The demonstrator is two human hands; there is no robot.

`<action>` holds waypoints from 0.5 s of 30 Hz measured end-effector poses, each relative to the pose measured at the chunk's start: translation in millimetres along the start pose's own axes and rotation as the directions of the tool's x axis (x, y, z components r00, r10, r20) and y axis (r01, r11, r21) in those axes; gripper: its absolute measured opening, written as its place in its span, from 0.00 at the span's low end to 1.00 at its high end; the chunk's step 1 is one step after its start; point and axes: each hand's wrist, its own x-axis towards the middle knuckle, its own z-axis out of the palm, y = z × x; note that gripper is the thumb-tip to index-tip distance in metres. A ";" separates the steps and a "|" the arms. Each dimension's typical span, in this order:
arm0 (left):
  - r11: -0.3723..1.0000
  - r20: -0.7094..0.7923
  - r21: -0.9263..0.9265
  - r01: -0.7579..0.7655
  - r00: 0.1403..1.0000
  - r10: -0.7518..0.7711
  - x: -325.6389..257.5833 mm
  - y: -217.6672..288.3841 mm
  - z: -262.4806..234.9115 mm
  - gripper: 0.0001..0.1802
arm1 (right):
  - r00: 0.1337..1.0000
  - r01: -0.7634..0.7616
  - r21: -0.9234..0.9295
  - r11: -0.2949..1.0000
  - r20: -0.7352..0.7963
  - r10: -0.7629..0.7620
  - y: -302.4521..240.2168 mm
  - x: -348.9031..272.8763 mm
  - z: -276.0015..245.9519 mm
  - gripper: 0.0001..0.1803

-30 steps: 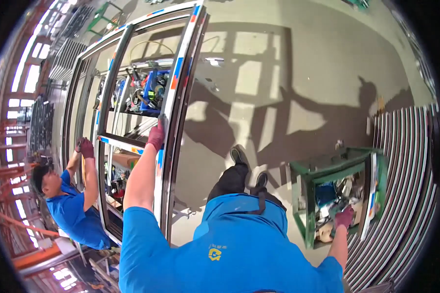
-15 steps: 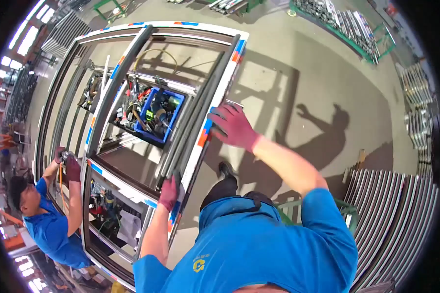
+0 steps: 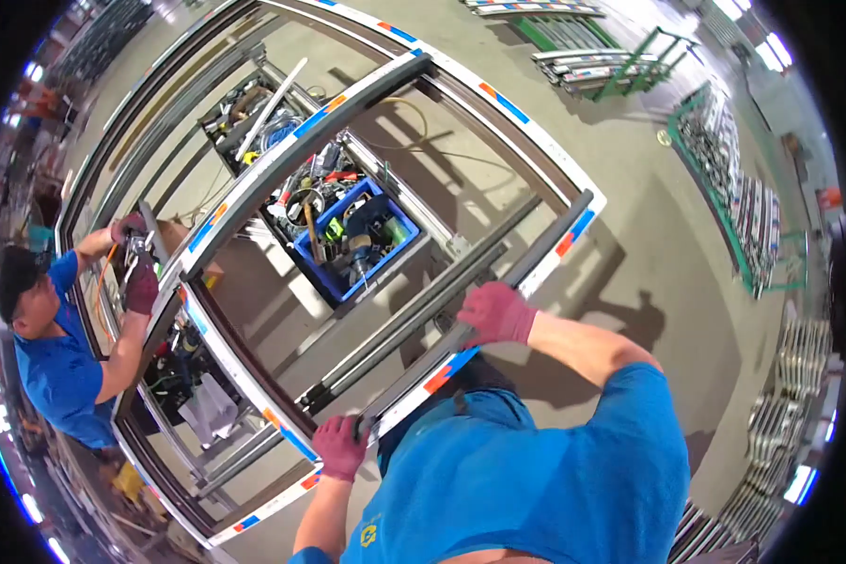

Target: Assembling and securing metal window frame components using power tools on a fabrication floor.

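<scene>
A large window or door frame (image 3: 573, 231) in white film with blue and orange marks spans in front of me. Along its near side lies a long dark grey strip (image 3: 543, 246). My right hand (image 3: 498, 315), in a maroon glove, is closed over the strip about midway along the near side. The left one, my left hand (image 3: 339, 448), also gloved, has its fingers curled round the strip's near end by the frame's corner joint; its fingertips are partly hidden. Both hands rest at the frame's edge, close to my body.
Beneath the frame, a blue bin (image 3: 414, 246) holds tools, beside a black tray (image 3: 244, 108) of tools and cable. At left a co-worker (image 3: 61, 352) in gloves holds a tool at the frame. Green racks (image 3: 714, 188) of metal profiles stand far right.
My view has turned, so the frame appears shifted. My right hand has gone from lying flat on the frame's edge to gripping the strip nearer my body. My left hand stays near the strip's end.
</scene>
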 end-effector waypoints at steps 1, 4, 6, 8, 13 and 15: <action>1.000 0.066 0.005 0.012 0.998 -0.013 9.7 -4.2 -0.2 0.17 | 0.999 -0.006 0.050 0.999 -0.032 0.008 8.3 -1.7 -3.8 0.30; 0.956 0.221 -0.042 0.290 0.936 -0.274 20.1 -1.0 -3.3 0.14 | 0.954 -0.038 0.073 0.997 0.299 0.014 25.4 61.7 -8.1 0.24; 0.962 0.033 -0.024 0.274 0.962 -0.273 10.5 3.2 -0.1 0.19 | 0.979 0.202 -0.019 0.979 0.010 -0.202 33.8 110.6 -19.2 0.24; 0.913 0.013 -0.154 0.378 0.925 -0.381 13.3 20.9 -13.7 0.26 | 0.942 0.312 -0.110 0.944 -0.093 -0.322 14.0 122.7 -55.2 0.26; 0.887 0.220 -0.072 0.456 0.875 -0.432 125.0 94.8 -4.6 0.34 | 0.919 0.055 0.127 0.990 0.381 -0.100 49.2 109.9 -78.4 0.32; 0.933 0.060 -0.058 0.356 0.934 -0.352 138.7 99.7 17.3 0.24 | 0.849 0.114 0.219 0.969 0.486 -0.210 88.4 126.1 -79.9 0.34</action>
